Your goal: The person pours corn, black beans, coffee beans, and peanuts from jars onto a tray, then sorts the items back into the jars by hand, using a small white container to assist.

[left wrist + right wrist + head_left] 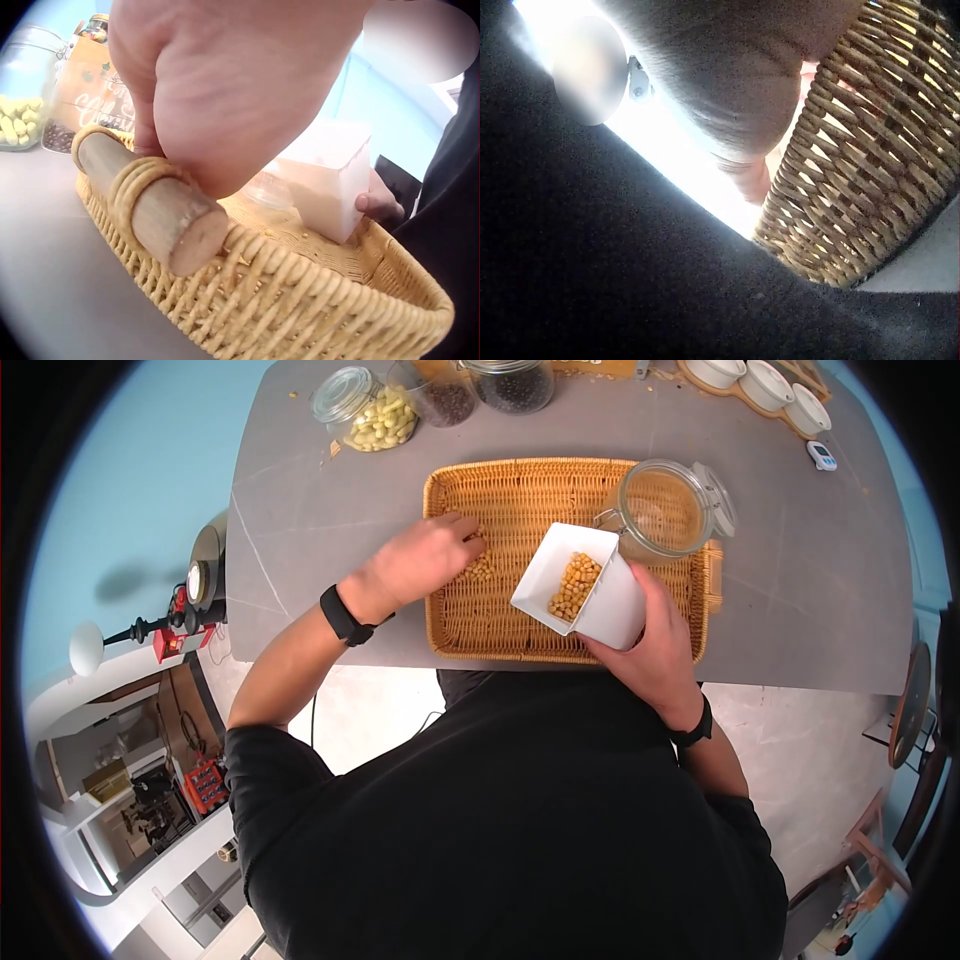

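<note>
A white square-mouthed container (618,605) is tilted over the wicker basket (500,640), with yellow corn kernels (574,588) inside it. My right hand (660,630) grips its side, thumb at the near edge. Over at the basket's left end, my left hand (425,560) reaches down with bent fingers to loose corn kernels (480,568) on the woven bottom. Its fingertips are partly hidden, and I cannot tell whether they pinch any kernels. In the left wrist view the palm hangs over the basket's wooden handle (180,225). Beyond the white container, an open glass jar (660,510) overlaps the basket's far right corner.
Along the far left edge stand a jar of pale yellow pods (380,422), a jar of dark brown beans (445,402) and a jar of black beans (515,388). White dishes (768,385) on a wooden stand and a small timer (821,456) sit at the far right.
</note>
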Action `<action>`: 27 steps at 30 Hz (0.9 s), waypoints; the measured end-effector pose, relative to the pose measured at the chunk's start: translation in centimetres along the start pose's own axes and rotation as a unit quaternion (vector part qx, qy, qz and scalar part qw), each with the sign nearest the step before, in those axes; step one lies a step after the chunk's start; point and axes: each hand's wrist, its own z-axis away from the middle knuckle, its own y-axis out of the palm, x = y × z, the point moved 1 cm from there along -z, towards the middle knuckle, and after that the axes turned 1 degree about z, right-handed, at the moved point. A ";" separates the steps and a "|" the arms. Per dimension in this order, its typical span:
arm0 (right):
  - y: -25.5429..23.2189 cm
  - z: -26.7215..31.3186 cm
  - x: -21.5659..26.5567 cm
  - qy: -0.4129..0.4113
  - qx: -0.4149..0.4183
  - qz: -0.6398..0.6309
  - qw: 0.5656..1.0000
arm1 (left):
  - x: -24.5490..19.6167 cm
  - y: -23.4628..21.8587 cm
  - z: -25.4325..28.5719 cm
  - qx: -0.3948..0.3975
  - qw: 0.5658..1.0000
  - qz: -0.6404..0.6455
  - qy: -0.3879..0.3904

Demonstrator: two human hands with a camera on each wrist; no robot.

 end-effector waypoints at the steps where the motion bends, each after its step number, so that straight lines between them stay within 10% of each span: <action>1: 0.0 0.0 0.0 0.000 0.001 0.000 1.000 | 0.2 -0.1 -0.1 0.011 1.000 0.009 -0.004; 17: -0.7 0.4 0.1 0.023 0.016 -0.047 0.998 | -6.5 -5.7 -4.3 -0.143 0.945 0.274 0.106; 24: -0.7 1.7 -1.2 0.062 0.034 -0.165 0.984 | -5.5 -5.8 -1.9 -0.257 0.859 0.443 -0.004; 27: 0.2 2.6 -2.3 0.011 0.008 -0.243 0.970 | -7.1 -2.2 -1.1 -0.181 0.842 0.507 -0.029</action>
